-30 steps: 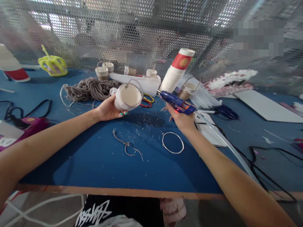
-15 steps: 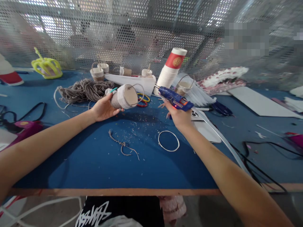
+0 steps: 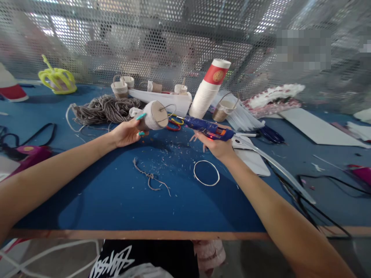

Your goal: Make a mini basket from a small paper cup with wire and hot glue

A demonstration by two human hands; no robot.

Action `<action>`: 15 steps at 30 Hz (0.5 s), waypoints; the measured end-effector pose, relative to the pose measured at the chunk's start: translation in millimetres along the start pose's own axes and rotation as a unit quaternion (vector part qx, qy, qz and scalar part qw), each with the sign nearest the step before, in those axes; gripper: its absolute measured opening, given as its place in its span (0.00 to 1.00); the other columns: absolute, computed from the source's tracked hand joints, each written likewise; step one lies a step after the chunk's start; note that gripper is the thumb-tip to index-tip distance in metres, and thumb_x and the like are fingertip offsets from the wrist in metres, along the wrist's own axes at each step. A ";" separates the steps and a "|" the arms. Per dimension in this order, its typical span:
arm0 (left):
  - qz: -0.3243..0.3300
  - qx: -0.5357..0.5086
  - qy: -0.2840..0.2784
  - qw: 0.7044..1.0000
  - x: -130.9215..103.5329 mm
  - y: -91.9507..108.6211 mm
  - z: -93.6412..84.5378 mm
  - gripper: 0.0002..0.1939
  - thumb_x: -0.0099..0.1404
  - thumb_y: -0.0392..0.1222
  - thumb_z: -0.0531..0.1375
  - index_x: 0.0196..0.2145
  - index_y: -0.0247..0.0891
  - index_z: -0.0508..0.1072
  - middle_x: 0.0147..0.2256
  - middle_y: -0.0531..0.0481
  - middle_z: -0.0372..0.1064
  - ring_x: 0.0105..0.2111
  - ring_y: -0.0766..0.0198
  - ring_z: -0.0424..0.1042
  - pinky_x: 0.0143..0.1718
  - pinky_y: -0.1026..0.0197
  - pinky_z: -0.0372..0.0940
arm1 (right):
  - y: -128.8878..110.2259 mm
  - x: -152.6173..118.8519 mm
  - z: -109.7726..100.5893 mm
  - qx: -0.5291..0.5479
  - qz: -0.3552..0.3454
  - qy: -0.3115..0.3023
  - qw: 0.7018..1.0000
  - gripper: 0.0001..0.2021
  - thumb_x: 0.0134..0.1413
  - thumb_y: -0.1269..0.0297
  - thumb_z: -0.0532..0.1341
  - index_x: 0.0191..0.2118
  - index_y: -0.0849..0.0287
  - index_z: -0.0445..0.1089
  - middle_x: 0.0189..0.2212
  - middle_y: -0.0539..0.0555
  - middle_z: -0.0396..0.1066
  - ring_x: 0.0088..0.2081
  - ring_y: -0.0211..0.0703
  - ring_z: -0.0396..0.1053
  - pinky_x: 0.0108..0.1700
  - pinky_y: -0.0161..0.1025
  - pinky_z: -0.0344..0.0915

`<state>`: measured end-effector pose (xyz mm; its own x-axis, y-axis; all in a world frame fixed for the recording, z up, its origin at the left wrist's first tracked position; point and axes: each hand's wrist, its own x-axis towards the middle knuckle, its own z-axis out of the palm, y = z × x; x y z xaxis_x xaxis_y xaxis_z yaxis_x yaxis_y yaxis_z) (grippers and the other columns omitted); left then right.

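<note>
My left hand (image 3: 131, 133) is wrapped around a small paper cup (image 3: 155, 116) covered in pale yarn. The cup lies tilted sideways, its flat beige end and thin wire handle turned to the right. In my right hand (image 3: 220, 146) is a blue glue gun (image 3: 204, 126) with a small red light lit. Its metal nozzle points left toward the cup, a short distance from it. A clear glue stick (image 3: 278, 170) trails out of its back. Below the hands lie a white ring (image 3: 206, 173) and a knotted scrap of grey yarn (image 3: 150, 176).
Behind are a grey yarn heap (image 3: 107, 110), several small wrapped cups (image 3: 119, 89) and a leaning paper cup stack (image 3: 207, 90). A yellow fuzzy basket (image 3: 58, 80) stands far left. Black cables (image 3: 315, 208) lie at the right. A perforated metal screen (image 3: 174, 42) closes the back.
My right hand has lowered the glue gun slightly and brought its nozzle left, closer to the cup. My left hand has turned the cup a little. The glue stick's tail has shifted.
</note>
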<state>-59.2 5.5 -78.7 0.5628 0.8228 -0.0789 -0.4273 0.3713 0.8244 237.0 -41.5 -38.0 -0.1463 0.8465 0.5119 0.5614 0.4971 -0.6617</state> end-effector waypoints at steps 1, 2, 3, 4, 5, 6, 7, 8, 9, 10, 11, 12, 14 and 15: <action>0.006 0.004 -0.001 1.000 -0.3 -0.9 0.2 0.16 0.61 0.40 0.57 0.47 0.37 0.66 0.29 0.49 0.70 0.26 0.68 0.73 0.18 0.77 0.64 | -1.0 0.1 0.3 -0.008 -0.007 0.000 1.000 0.08 0.45 0.60 0.62 0.20 0.55 0.65 0.17 0.47 0.65 0.20 0.39 0.65 0.26 0.40 0.64; 0.014 0.008 -0.005 1.000 -0.1 -1.7 0.5 0.15 0.59 0.38 0.59 0.44 0.37 0.67 0.28 0.50 0.70 0.25 0.69 0.73 0.18 0.77 0.64 | -1.9 0.1 0.7 -0.015 -0.016 0.002 1.000 0.08 0.44 0.61 0.62 0.21 0.55 0.65 0.18 0.48 0.66 0.21 0.39 0.65 0.27 0.40 0.64; 0.021 0.011 -0.010 1.000 0.4 -2.5 0.9 0.13 0.57 0.39 0.60 0.41 0.37 0.68 0.27 0.51 0.69 0.22 0.70 0.71 0.16 0.76 0.63 | -2.7 -0.1 1.0 -0.021 -0.023 0.002 1.000 0.07 0.44 0.61 0.62 0.21 0.55 0.65 0.19 0.48 0.67 0.22 0.39 0.65 0.28 0.40 0.64; 0.024 0.016 -0.016 0.999 1.3 -3.2 1.4 0.12 0.57 0.41 0.60 0.39 0.36 0.69 0.26 0.51 0.69 0.19 0.71 0.69 0.15 0.76 0.61 | -3.7 -0.6 1.4 -0.025 -0.027 0.002 0.999 0.07 0.44 0.61 0.62 0.21 0.55 0.65 0.19 0.49 0.67 0.22 0.39 0.65 0.28 0.40 0.64; 0.025 0.025 -0.021 0.999 2.5 -3.9 1.9 0.12 0.57 0.45 0.60 0.37 0.35 0.69 0.24 0.51 0.69 0.17 0.72 0.67 0.13 0.75 0.60 | -5.0 -1.3 1.9 -0.027 -0.029 0.001 0.999 0.07 0.44 0.62 0.62 0.21 0.55 0.65 0.19 0.49 0.67 0.22 0.39 0.65 0.28 0.40 0.64; 0.024 0.035 -0.023 0.999 3.8 -4.7 2.2 0.15 0.58 0.49 0.59 0.35 0.35 0.69 0.23 0.50 0.69 0.15 0.72 0.65 0.11 0.75 0.58 | -6.6 -2.1 2.5 -0.028 -0.027 -0.001 0.999 0.07 0.44 0.62 0.62 0.21 0.55 0.65 0.19 0.49 0.67 0.21 0.38 0.64 0.27 0.39 0.63; 0.020 0.047 -0.022 0.998 5.2 -5.4 2.4 0.18 0.58 0.54 0.57 0.35 0.34 0.70 0.23 0.49 0.69 0.15 0.72 0.64 0.10 0.74 0.57 | -8.6 -3.1 3.1 -0.030 -0.022 -0.003 0.999 0.08 0.44 0.62 0.62 0.21 0.56 0.65 0.18 0.49 0.66 0.21 0.37 0.64 0.26 0.39 0.63; 0.016 0.058 -0.018 0.998 6.5 -6.3 2.5 0.22 0.59 0.58 0.54 0.35 0.34 0.70 0.23 0.48 0.69 0.14 0.71 0.64 0.10 0.73 0.56 | -10.7 -4.1 3.8 -0.033 -0.015 -0.006 0.999 0.08 0.44 0.62 0.62 0.20 0.56 0.65 0.18 0.49 0.66 0.20 0.37 0.63 0.25 0.38 0.62; 0.014 0.069 -0.012 0.997 7.6 -7.2 2.4 0.26 0.59 0.62 0.52 0.37 0.34 0.70 0.24 0.46 0.70 0.14 0.71 0.64 0.09 0.72 0.55 | -12.9 -5.1 4.5 -0.037 -0.009 -0.009 0.999 0.08 0.44 0.62 0.62 0.20 0.56 0.65 0.17 0.48 0.65 0.20 0.37 0.62 0.25 0.38 0.61; 0.015 0.077 -0.006 0.997 8.4 -8.1 2.2 0.29 0.59 0.64 0.49 0.38 0.33 0.70 0.24 0.45 0.70 0.14 0.70 0.64 0.10 0.72 0.55 | -14.9 -6.1 5.3 -0.042 -0.006 -0.008 0.999 0.08 0.44 0.62 0.62 0.20 0.56 0.65 0.17 0.48 0.64 0.20 0.37 0.62 0.25 0.38 0.61; 0.017 0.083 0.000 0.996 9.0 -9.0 2.0 0.31 0.59 0.65 0.48 0.40 0.33 0.70 0.24 0.45 0.70 0.15 0.69 0.65 0.10 0.71 0.56 | -16.7 -7.0 6.2 -0.049 -0.005 -0.006 0.999 0.08 0.43 0.62 0.62 0.20 0.56 0.65 0.17 0.48 0.64 0.20 0.37 0.62 0.25 0.38 0.60; 0.017 0.088 0.005 0.996 9.3 -10.0 1.9 0.32 0.59 0.65 0.48 0.42 0.33 0.70 0.24 0.45 0.70 0.15 0.68 0.65 0.10 0.71 0.56 | -18.1 -8.0 7.2 -0.056 -0.005 -0.002 0.998 0.08 0.43 0.62 0.62 0.20 0.56 0.65 0.17 0.48 0.64 0.21 0.37 0.62 0.25 0.38 0.60; 0.017 0.092 0.012 0.996 9.4 -11.7 2.0 0.32 0.59 0.65 0.48 0.44 0.33 0.69 0.22 0.45 0.69 0.15 0.67 0.66 0.12 0.69 0.58 | -20.3 -10.0 9.2 -0.070 -0.002 0.005 0.997 0.08 0.43 0.62 0.61 0.19 0.56 0.64 0.17 0.48 0.64 0.20 0.36 0.61 0.25 0.38 0.59; 0.016 0.092 0.016 0.995 9.3 -12.6 2.1 0.32 0.58 0.64 0.49 0.44 0.33 0.69 0.22 0.45 0.69 0.16 0.66 0.66 0.12 0.69 0.59 | -21.2 -10.9 10.3 -0.077 0.001 0.003 0.997 0.08 0.43 0.62 0.61 0.19 0.56 0.64 0.17 0.48 0.64 0.20 0.36 0.60 0.25 0.38 0.58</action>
<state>-47.1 7.5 -88.7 0.5267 0.8475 -0.0654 -0.3062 0.2609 0.9155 218.3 -59.4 -35.2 -0.1403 0.8460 0.5144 0.6799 0.4600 -0.5710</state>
